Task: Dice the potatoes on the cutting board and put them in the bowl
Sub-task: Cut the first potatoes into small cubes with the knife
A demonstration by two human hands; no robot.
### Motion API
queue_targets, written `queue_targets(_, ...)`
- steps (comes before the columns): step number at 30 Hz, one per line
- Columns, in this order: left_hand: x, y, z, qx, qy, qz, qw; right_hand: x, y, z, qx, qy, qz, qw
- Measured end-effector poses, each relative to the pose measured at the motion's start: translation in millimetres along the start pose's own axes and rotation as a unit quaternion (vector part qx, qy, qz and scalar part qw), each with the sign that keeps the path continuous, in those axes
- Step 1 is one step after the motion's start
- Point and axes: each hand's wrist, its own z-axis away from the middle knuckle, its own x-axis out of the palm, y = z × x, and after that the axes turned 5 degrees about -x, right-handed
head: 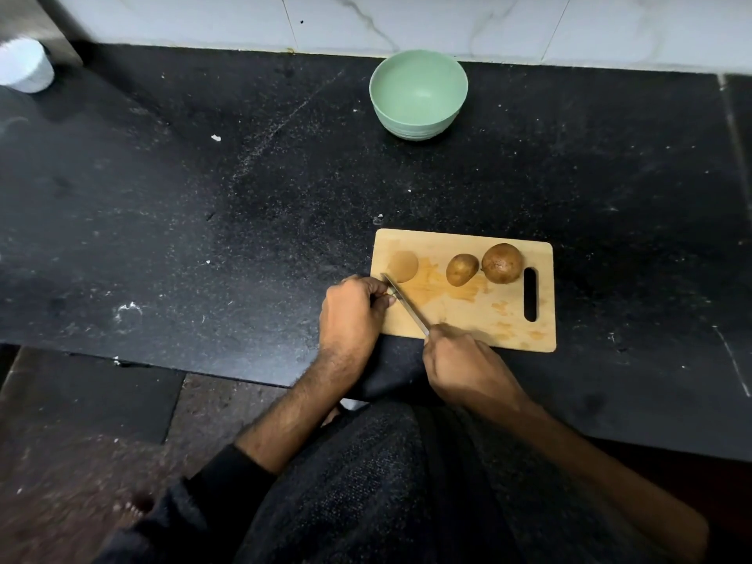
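Note:
A wooden cutting board (508, 319) lies near the counter's front edge. On it sit a small potato (461, 269), a larger round potato (502, 263) and a cut potato half (403, 265) at the left end. My right hand (464, 366) grips a knife (405, 304) whose blade runs diagonally toward the board's left edge. My left hand (353, 311) is curled at that edge and pinches a small potato piece against the blade; the piece is mostly hidden by my fingers. A pale green bowl (419, 95), with nothing visible inside, stands at the back of the counter.
The black stone counter (203, 205) stretches wide to the left and right of the board. A white ribbed container (24, 65) stands at the far left corner. A tiled wall (407, 18) runs behind the bowl. The floor shows at bottom left.

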Motion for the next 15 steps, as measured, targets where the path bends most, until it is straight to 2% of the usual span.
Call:
queue_targets(10, 0.6, 2.5, -1.0, -0.016, 0.006, 0.009, 1.000, 3.9, 1.9, -4.6, 0.015, -0.038, -0.032, 0.999)
queue_targets(15, -2.9, 5.5, 0.8, -0.021, 0.011, 0.009, 1.000, -11.3, 9.4, 18.2, 0.058, -0.122, -0.020, 0.991)
